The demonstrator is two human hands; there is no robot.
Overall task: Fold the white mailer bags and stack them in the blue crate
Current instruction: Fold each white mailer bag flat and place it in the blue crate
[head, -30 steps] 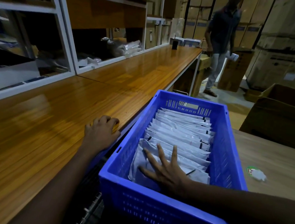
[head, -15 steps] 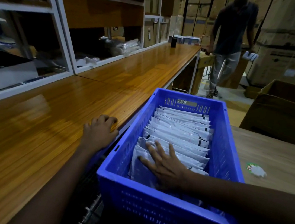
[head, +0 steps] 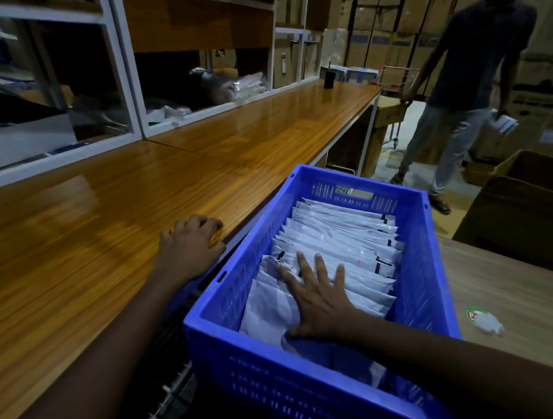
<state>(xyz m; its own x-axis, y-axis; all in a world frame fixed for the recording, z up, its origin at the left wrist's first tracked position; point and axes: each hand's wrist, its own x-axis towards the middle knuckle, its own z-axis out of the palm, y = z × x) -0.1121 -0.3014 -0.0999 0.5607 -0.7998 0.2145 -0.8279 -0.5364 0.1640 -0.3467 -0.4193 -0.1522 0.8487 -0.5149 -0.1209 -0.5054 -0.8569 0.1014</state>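
The blue crate (head: 222, 310) sits between the wooden counter and a grey table, filled with a row of folded white mailer bags (head: 344, 241) leaning one on another. My right hand (head: 318, 298) lies flat inside the crate, fingers spread and straight, pressing on the nearest bags (head: 267, 308). My left hand (head: 190, 244) rests on the counter's edge beside the crate's left wall, fingers curled over the wood, holding nothing.
The long wooden counter (head: 121, 226) runs along white-framed shelves (head: 112, 63) on the left. A grey table (head: 513, 298) with a crumpled paper scrap (head: 488, 323) is on the right, with an open cardboard box (head: 540, 208) behind. A person (head: 467, 93) stands in the aisle by stacked cartons.
My right hand has stayed flat on the nearest bags, shifting slightly. The person in the aisle has stepped to the right. My left hand has not moved.
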